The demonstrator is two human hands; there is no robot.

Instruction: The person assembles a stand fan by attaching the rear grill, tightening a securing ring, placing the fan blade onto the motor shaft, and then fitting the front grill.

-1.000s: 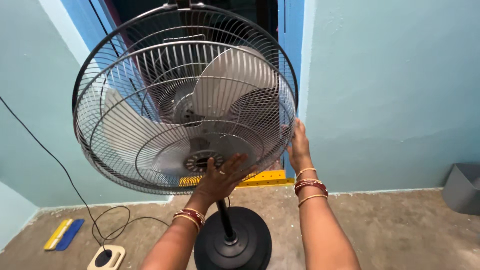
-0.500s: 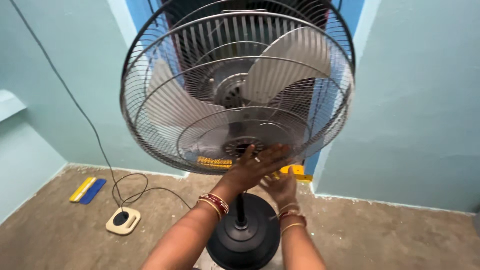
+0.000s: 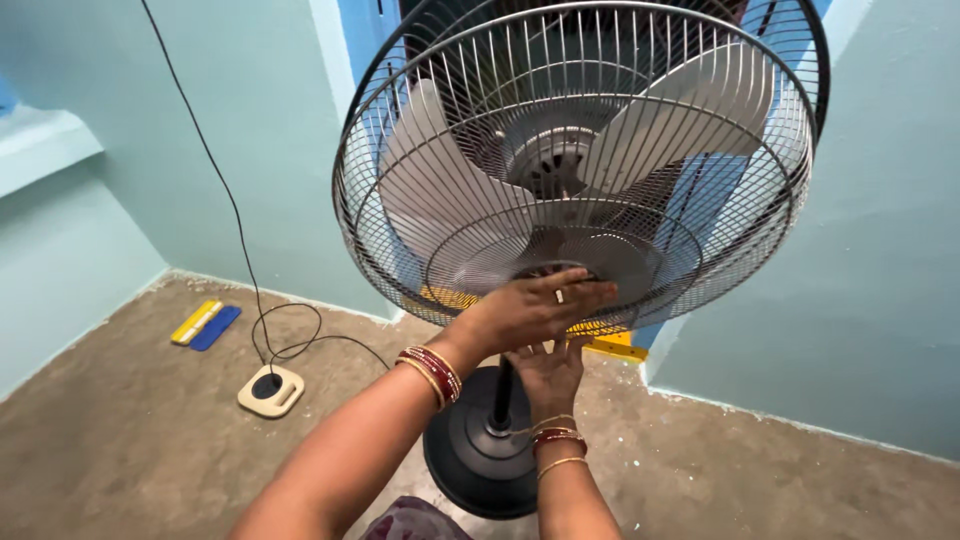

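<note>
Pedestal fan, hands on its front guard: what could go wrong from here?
The left hand lies flat on the wire guard with the blades right behind it, so fingers might slip through. The right hand pushes the rim from beneath, which could tip the fan on its round base.

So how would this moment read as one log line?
left hand: flat on lower front of grey wire fan grille | right hand: under grille's bottom rim | black round fan base: on floor

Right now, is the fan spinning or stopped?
Stopped: the blades show sharp and separate behind the front grille, with no blur. Left hand lies on it.
</note>
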